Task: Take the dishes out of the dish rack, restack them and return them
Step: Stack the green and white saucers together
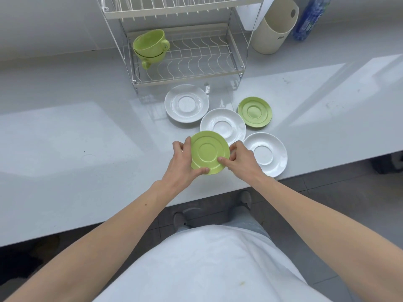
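Note:
Both hands grip one green saucer (208, 151) above the counter, my left hand (184, 163) on its left rim, my right hand (238, 159) on its right rim. Behind it lie three white saucers: one at the back left (186, 103), one in the middle (222, 125), one at the right (266, 154). A second green saucer (254, 112) lies right of the middle one. The white wire dish rack (236, 62) stands at the back. Two green cups (150, 47), stacked rim to rim, sit at the left of its lower shelf.
The grey counter (87, 138) runs across the view, its front edge just below my hands. A cream utensil holder (274, 29) stands right of the rack, and a blue bottle (309, 16) is behind it. The rack's upper shelf (174, 5) holds nothing visible.

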